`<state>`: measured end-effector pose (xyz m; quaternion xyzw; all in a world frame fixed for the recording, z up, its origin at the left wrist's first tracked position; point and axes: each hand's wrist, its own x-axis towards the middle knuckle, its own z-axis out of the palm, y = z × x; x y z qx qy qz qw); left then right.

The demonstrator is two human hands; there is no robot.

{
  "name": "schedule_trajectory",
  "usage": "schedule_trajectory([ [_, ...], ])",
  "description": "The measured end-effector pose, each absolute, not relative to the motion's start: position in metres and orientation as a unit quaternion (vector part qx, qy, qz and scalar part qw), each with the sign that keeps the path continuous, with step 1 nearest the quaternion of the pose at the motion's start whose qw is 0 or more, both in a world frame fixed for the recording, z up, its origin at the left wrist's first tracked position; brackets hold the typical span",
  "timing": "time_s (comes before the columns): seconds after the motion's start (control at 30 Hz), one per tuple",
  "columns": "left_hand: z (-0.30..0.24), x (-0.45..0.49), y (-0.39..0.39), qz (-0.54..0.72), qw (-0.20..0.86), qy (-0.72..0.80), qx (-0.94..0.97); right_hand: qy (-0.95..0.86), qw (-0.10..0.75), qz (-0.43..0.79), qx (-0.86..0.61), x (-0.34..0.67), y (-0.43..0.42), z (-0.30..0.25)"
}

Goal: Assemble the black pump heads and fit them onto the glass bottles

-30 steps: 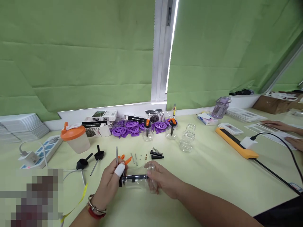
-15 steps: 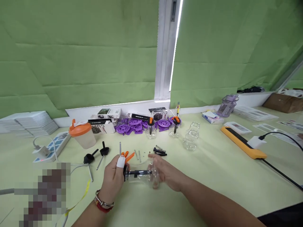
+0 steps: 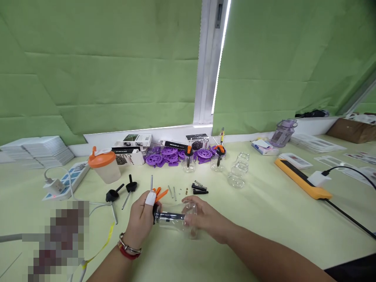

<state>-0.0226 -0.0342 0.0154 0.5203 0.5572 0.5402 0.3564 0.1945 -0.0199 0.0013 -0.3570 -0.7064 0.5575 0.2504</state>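
My left hand (image 3: 141,213), white tape on its thumb, is closed around the black cap (image 3: 154,214) at the narrow end of a clear jar (image 3: 173,227) lying sideways above the table. A black rod (image 3: 172,216) runs along inside the jar, and a thin metal rod (image 3: 152,182) sticks up by my left thumb. My right hand (image 3: 207,219) grips the jar's wide end; whether its fingertips are inside or behind the wall I cannot tell. Orange clips (image 3: 161,194), silver pins (image 3: 174,193), small brass bits (image 3: 186,191) and black parts with a spring (image 3: 199,188) lie just beyond.
Two black-topped rods (image 3: 129,190) lie left, near an orange-lidded cup (image 3: 104,166). Purple wheel-like parts (image 3: 169,154), boxes (image 3: 131,156), and jars with orange-and-black tops (image 3: 188,160) line the back. Stacked clear jars (image 3: 238,172) and an orange power strip (image 3: 302,178) are right.
My right hand's fingers have shifted around the jar's wide end, uncovering the brass bits behind. My left hand keeps its hold on the cap. The view has moved slightly.
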Motion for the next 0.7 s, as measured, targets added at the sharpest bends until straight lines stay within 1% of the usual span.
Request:
schedule_trajectory([
  [0.03,0.015,-0.023,-0.033,0.538,0.371,0.558,0.511,-0.754,0.273,0.487,-0.347,0.196,-0.021,0.001],
  [0.1,0.014,-0.021,-0.031,0.532,0.422,0.561,0.473,-0.855,0.322,0.291,-0.285,0.201,-0.023,0.002],
  [0.17,0.014,-0.017,-0.030,0.524,0.475,0.563,0.427,-0.915,0.325,0.127,-0.201,0.208,-0.023,0.001],
  [0.23,0.016,-0.011,-0.030,0.517,0.509,0.562,0.398,-0.941,0.304,0.045,-0.143,0.215,-0.022,-0.001],
  [0.3,0.018,-0.006,-0.031,0.507,0.530,0.561,0.386,-0.950,0.289,0.028,-0.115,0.221,-0.021,-0.004],
  [0.4,0.019,-0.005,-0.036,0.488,0.566,0.546,0.378,-0.949,0.281,0.068,-0.127,0.225,-0.020,-0.007],
  [0.43,0.019,-0.006,-0.037,0.486,0.579,0.531,0.382,-0.943,0.292,0.075,-0.143,0.226,-0.019,-0.007],
  [0.5,0.019,-0.010,-0.039,0.495,0.594,0.485,0.408,-0.919,0.343,0.066,-0.180,0.227,-0.018,-0.007],
  [0.53,0.019,-0.013,-0.040,0.509,0.586,0.462,0.428,-0.903,0.375,0.061,-0.201,0.227,-0.018,-0.006],
  [0.6,0.021,-0.016,-0.042,0.546,0.534,0.430,0.482,-0.865,0.429,0.075,-0.249,0.228,-0.019,-0.004],
  [0.7,0.025,-0.017,-0.044,0.593,0.401,0.406,0.568,-0.828,0.454,0.134,-0.301,0.230,-0.024,0.004],
])
